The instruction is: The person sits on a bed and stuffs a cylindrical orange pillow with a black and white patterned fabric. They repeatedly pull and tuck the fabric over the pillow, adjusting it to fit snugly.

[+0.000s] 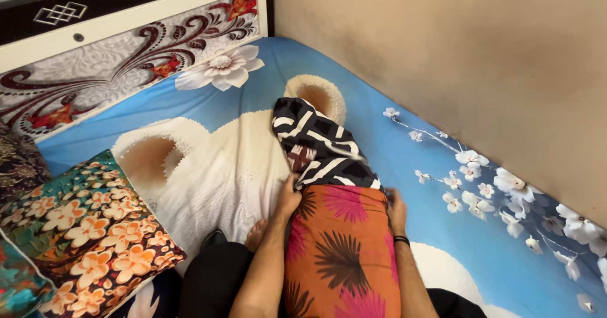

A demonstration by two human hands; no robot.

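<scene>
Orange palm-print cloth (341, 255) between both hands, black-and-white fabric (319, 144) beyond.

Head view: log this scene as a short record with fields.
setting: bed with blue floral sheet, against a beige wall
left hand: grips the left edge of the orange leaf-print pillow
right hand: on the pillow's right edge, black band on the wrist
beyond pillow: black-and-white patterned cloth lying over a cream garment
left side: floral cushion
headboard: white with red floral design
</scene>
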